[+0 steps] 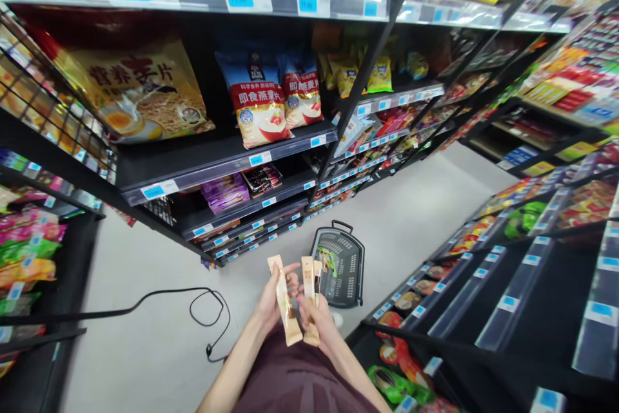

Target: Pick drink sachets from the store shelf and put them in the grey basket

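Observation:
Low in the middle of the view, my left hand [271, 297] is closed round a long, slim beige sachet [285, 303], its thumb pressed on the front. Close beside it, my right hand [319, 319] grips a couple of similar beige sachets [308, 274], one overlapping the other, with a dark patch on the rear one. The two hands are nearly touching in front of my dark shirt. Just beyond them on the floor stands a dark grey shopping basket [355, 271] with a green package [329, 261] inside.
Shelving [227, 165] on the left carries cereal bags [258, 100], a large golden bag [145, 87] and purple packets [225, 192]. Another rack [483, 284] lines the right side, with tubs and packets. A black cable [145, 297] crosses the pale floor [411, 200] at left.

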Demonstrator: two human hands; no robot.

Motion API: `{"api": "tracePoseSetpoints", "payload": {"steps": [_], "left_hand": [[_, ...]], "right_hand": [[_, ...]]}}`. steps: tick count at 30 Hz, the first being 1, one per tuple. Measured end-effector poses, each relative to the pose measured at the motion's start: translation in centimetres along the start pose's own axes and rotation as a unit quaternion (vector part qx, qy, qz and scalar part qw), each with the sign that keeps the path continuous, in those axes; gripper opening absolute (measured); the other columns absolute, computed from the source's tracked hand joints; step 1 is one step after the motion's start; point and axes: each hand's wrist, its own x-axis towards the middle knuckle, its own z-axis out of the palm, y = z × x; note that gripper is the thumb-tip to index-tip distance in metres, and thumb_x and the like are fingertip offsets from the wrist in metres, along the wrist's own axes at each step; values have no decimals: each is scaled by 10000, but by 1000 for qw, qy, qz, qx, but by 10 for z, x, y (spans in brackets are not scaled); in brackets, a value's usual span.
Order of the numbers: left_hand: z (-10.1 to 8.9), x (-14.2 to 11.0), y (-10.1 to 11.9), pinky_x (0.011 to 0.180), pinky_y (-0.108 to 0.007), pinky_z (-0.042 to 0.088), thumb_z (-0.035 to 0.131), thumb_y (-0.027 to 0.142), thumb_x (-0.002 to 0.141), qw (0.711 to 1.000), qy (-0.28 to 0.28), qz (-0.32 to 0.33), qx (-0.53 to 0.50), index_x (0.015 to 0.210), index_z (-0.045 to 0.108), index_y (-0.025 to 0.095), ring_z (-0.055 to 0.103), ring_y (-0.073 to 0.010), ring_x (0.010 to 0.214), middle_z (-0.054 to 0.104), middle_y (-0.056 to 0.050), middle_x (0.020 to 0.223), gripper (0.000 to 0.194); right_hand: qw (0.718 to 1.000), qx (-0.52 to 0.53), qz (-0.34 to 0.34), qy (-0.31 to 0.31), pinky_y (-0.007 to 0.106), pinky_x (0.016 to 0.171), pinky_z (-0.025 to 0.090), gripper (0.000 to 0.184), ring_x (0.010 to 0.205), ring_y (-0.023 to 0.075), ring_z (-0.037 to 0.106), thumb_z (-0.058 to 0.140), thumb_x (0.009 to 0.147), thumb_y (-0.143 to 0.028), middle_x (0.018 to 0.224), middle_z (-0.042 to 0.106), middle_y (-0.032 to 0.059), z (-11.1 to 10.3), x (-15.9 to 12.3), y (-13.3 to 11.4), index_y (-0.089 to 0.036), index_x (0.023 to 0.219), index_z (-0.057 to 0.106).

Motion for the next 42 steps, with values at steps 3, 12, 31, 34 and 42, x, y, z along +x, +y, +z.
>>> {"api": "tracePoseSetpoints", "payload": {"steps": [3, 12, 31, 34, 42], "left_hand": [[-3, 3, -3, 525, -209, 433, 509, 607, 872, 1000, 13, 14, 17, 1129, 661, 128, 444, -89, 556, 481, 4, 690, 564], [-9, 7, -8, 567, -232, 402, 533, 704, 789, 967, 84, 42, 236, 1125, 678, 143, 453, -116, 563, 522, 3, 643, 670], [-18, 1, -13, 695, -261, 464, 816, 457, 632, 939, 113, 88, 312, 862, 698, 123, 626, -203, 771, 705, -84, 827, 422], [-17, 2, -12, 590, -239, 423, 804, 504, 627, 945, 143, 50, 290, 800, 693, 121, 570, -152, 632, 650, -44, 709, 435], [-22, 1, -20, 514, -195, 332, 760, 538, 683, 957, 122, -12, 263, 779, 682, 125, 460, -83, 541, 528, 14, 619, 432]], "right_hand": [[997, -76, -26, -13, 171, 325, 251, 487, 324, 33, 362, 844, 621, -430, 595, 591, -42, 0, 0, 5, -154, 895, 550], [996, -88, -22, 10, 175, 345, 274, 518, 337, 38, 371, 809, 653, -485, 580, 591, -36, -2, 3, 8, -154, 934, 528], [988, 77, -55, 122, 203, 342, 331, 563, 391, 77, 401, 658, 775, -576, 674, 580, -31, -7, 4, 4, -194, 1173, 543], [988, 56, -42, 134, 213, 388, 378, 547, 405, 98, 435, 701, 747, -554, 543, 519, -48, -7, 1, -5, -162, 1112, 592], [975, 15, -124, 183, 327, 771, 530, 447, 836, 224, 656, 793, 687, -417, 962, 712, 99, -12, 4, 4, -134, 1007, 659]]}}
